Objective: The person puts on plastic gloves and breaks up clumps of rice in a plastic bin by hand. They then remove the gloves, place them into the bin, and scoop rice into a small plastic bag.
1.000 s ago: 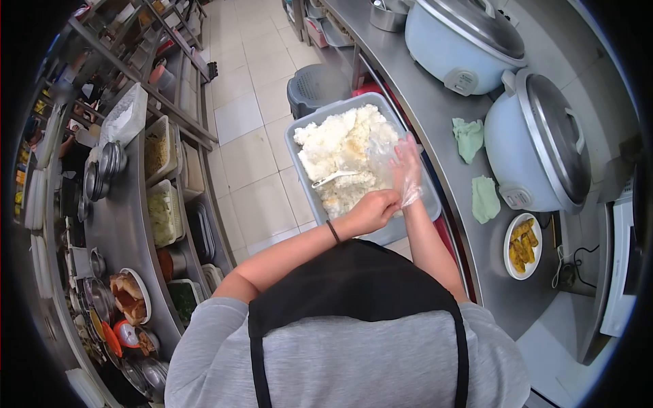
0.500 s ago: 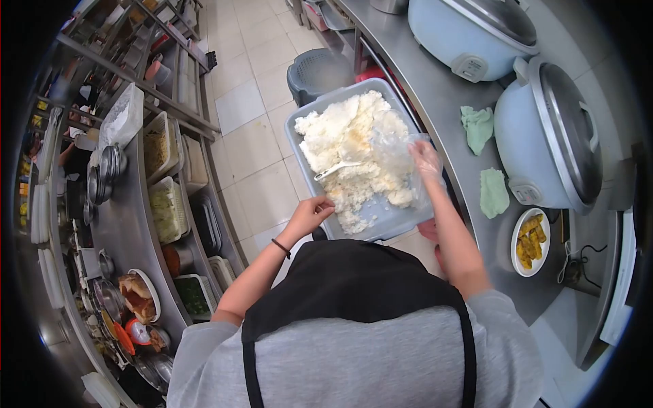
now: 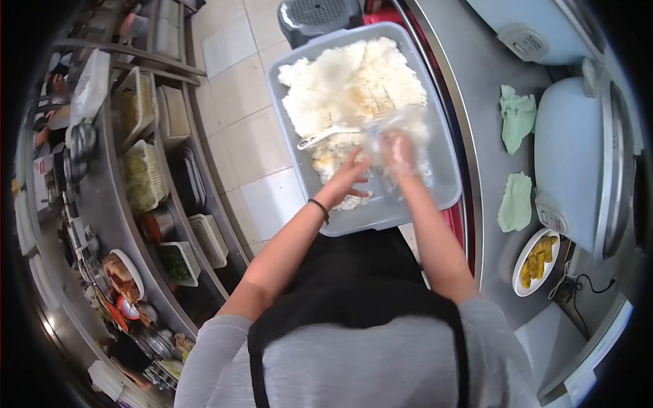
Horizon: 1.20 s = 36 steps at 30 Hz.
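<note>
Left hand (image 3: 349,178), bare, fingers spread; right hand (image 3: 398,155), plastic-covered, grip too blurred to tell; possible mishap: loose plastic (image 3: 398,121) snagging white utensil (image 3: 328,135) on rice (image 3: 323,85).

The right grip (image 3: 398,155) and clear plastic (image 3: 406,118) are blurred; the top edge crops one cooker (image 3: 554,28).
</note>
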{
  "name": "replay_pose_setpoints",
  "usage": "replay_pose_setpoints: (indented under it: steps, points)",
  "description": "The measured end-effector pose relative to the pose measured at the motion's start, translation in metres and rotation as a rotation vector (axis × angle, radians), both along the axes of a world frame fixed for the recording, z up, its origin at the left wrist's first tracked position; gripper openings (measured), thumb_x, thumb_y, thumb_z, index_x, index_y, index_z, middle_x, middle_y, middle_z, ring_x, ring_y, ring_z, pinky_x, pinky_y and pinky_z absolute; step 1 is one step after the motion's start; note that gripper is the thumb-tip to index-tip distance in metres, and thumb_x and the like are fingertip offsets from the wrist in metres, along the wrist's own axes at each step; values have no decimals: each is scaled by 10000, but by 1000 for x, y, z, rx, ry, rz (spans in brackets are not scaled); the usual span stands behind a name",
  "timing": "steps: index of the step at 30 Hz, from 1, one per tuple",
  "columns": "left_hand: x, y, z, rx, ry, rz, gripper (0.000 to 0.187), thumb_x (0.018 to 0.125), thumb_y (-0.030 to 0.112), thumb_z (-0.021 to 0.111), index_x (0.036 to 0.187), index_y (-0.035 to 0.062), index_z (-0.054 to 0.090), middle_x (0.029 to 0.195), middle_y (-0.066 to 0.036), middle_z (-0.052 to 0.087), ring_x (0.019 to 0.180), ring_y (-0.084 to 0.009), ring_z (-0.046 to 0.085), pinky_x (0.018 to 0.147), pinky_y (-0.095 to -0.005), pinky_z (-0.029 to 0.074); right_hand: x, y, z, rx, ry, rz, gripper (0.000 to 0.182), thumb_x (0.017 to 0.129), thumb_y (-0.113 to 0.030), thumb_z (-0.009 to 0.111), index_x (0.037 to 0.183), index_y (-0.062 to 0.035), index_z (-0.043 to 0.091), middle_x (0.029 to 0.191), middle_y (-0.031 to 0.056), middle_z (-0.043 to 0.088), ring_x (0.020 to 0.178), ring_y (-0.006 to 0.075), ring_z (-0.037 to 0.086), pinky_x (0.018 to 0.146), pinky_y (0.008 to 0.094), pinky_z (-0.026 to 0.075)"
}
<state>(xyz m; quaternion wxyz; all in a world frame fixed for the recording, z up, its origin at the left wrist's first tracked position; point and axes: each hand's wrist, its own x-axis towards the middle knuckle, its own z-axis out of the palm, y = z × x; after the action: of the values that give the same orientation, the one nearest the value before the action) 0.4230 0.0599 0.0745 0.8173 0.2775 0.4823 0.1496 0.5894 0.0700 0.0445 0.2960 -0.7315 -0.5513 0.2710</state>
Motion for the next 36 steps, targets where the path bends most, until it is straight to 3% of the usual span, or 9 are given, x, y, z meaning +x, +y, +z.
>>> replay_pose_setpoints:
  steps: [5, 8, 18, 21, 22, 24, 26, 30, 36]
  points:
    - [21, 14, -35, -244, -293, 290, 484, 833, 340, 546, 1189, 44, 403, 1231, -162, 384, 1031, -269, 481, 796, -450, 469, 2, -49, 13, -2, 164, 13, 96, 717, -108, 585, 781, -38, 598, 782, 142, 604, 732, 287, 587, 677, 356, 460]
    - [12, 25, -23, -66, 15, 402, 135, 809, 85, 548, 890, -22, 566, 871, -98, 591, 784, -203, 584, 785, -347, 490, 37, -46, 21, -71, 470, -111, 109, 710, -107, 632, 797, -47, 603, 768, 86, 608, 717, 184, 577, 681, 295, 453]
    - [-54, 45, 10, -115, -139, 850, 278, 861, 124, 461, 1113, 10, 446, 1055, -97, 530, 945, -219, 536, 788, -342, 493, 103, -31, 65, -142, 813, -308, 295, 718, -126, 681, 985, -56, 577, 827, 7, 571, 731, 92, 521, 679, 235, 431]
    - [-38, 42, 31, -223, -217, 826, 312, 870, 206, 475, 1129, 37, 441, 1067, -99, 526, 950, -226, 538, 784, -335, 493, 81, -27, 51, -217, 578, 119, 441, 728, -154, 676, 1130, -82, 508, 832, 8, 567, 756, 89, 512, 696, 226, 429]
    - [-30, 40, 36, -219, -219, 822, 312, 870, 206, 475, 1129, 37, 441, 1067, -99, 526, 950, -226, 538, 784, -335, 493, 65, -20, 67, -431, 472, 169, 755, 605, -180, 780, 1257, -152, 399, 735, -3, 525, 730, 95, 517, 719, 285, 462]
    - [-11, 37, 42, -254, -124, 512, 360, 861, 255, 503, 1159, 67, 431, 1091, -89, 519, 950, -209, 539, 786, -330, 487, 28, -20, 74, -415, 1002, 182, 796, 581, -245, 793, 1264, -153, 394, 755, 28, 563, 716, 127, 535, 692, 304, 473]
    - [7, 26, 34, -150, -28, 384, 366, 860, 239, 507, 1177, 76, 422, 1091, -84, 520, 935, -198, 542, 782, -327, 485, -9, -28, 39, -231, 328, 391, 750, 610, -280, 768, 1251, -141, 404, 780, 49, 593, 704, 158, 550, 705, 310, 467]
    - [10, 20, 49, 131, 10, 185, 315, 850, 173, 539, 1118, 16, 484, 1055, -102, 534, 914, -172, 550, 728, -326, 482, -25, -26, 50, -366, 420, 371, 667, 655, -269, 728, 1229, -128, 421, 865, 67, 619, 731, 171, 556, 712, 311, 460]
    - [-36, 51, 33, -97, 43, 332, 210, 811, -11, 453, 991, 8, 560, 911, -86, 610, 794, -198, 594, 658, -306, 486, -14, -20, 83, -322, 668, 222, 504, 671, -240, 698, 1109, -83, 504, 915, 91, 624, 791, 180, 581, 717, 317, 456]
